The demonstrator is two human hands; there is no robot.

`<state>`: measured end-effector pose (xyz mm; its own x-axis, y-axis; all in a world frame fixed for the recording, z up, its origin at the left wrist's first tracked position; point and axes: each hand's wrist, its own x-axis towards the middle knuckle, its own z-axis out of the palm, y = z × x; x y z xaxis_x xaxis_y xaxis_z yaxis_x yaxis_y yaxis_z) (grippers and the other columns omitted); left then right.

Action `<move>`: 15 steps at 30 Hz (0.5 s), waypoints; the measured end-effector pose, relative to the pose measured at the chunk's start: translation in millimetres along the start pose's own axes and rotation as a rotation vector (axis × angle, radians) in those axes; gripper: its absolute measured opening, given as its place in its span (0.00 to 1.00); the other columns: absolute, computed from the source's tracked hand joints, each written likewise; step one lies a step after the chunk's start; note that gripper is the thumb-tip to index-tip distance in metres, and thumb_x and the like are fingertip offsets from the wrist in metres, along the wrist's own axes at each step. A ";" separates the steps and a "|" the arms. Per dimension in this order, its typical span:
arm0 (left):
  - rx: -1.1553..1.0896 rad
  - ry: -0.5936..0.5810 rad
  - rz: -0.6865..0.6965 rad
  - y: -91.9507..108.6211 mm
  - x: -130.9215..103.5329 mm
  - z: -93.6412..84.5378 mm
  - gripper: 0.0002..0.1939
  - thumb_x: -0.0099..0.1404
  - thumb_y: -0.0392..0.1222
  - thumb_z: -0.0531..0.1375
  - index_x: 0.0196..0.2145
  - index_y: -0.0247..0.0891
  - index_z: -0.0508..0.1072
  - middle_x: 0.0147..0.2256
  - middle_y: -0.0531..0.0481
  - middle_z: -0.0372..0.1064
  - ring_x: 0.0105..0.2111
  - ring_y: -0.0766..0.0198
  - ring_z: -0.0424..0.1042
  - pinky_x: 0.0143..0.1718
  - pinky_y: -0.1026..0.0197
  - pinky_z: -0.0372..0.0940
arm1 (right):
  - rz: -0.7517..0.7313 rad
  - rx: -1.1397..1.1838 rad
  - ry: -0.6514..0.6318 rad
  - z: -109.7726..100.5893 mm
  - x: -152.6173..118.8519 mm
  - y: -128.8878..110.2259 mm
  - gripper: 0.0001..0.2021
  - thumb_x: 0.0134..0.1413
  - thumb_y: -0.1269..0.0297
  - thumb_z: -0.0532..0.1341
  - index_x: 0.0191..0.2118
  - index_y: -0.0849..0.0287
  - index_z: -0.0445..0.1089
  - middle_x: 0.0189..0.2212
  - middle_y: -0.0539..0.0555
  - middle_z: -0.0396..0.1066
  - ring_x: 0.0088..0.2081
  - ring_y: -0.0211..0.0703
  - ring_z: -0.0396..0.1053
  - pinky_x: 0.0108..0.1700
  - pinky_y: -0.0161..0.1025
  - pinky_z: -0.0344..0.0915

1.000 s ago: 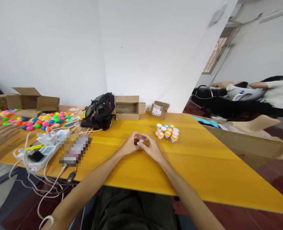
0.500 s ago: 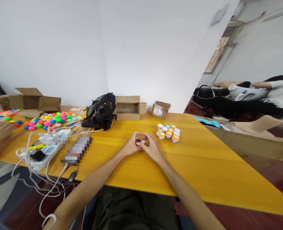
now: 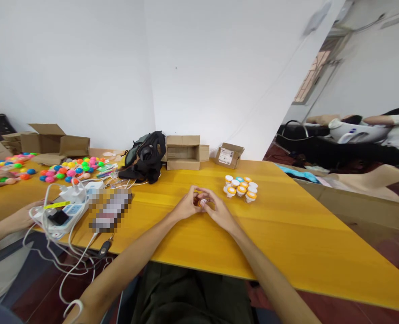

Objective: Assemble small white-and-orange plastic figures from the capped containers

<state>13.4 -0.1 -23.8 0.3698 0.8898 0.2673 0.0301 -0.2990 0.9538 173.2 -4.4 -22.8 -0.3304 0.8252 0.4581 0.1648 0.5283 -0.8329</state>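
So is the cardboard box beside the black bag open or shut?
Open: the cardboard box shows its inside, and a flap sticks out on its right.

- Pale little piece (image 3: 203, 202) — partly hidden, its finer shape too small to tell.
- Held between left hand (image 3: 186, 205) and right hand (image 3: 218, 209) — left of, and slightly nearer than, the capped containers (image 3: 241, 189).
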 end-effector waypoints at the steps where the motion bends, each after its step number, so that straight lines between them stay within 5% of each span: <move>1: -0.007 -0.001 0.002 -0.5 0.0 0.2 0.31 0.50 0.46 0.73 0.44 0.40 0.60 0.38 0.50 0.73 0.33 0.64 0.73 0.33 0.63 0.63 | -0.013 0.018 -0.015 -0.8 -0.2 -0.3 0.19 0.58 0.57 0.61 0.54 0.51 0.69 0.43 0.55 0.76 0.48 0.49 0.74 0.55 0.49 0.70; 11: -0.007 -0.002 -0.021 -4.0 0.3 -0.6 0.31 0.50 0.45 0.73 0.47 0.40 0.63 0.37 0.51 0.72 0.32 0.66 0.70 0.35 0.63 0.63 | -0.029 0.005 -0.046 -5.9 -1.7 3.0 0.20 0.57 0.57 0.61 0.56 0.50 0.68 0.47 0.55 0.76 0.51 0.49 0.73 0.57 0.49 0.69; 15: -0.014 -0.019 -0.054 -6.1 1.3 -1.3 0.35 0.49 0.41 0.73 0.52 0.41 0.63 0.36 0.52 0.71 0.33 0.65 0.71 0.38 0.61 0.65 | -0.060 -0.081 0.044 -16.8 13.3 0.5 0.18 0.55 0.58 0.62 0.52 0.50 0.70 0.50 0.56 0.75 0.53 0.51 0.72 0.56 0.50 0.68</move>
<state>12.5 3.2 -29.1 0.3854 0.8979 0.2128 0.0375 -0.2457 0.9686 184.5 10.1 -11.9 -0.3013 0.7984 0.5213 0.2208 0.5903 -0.7764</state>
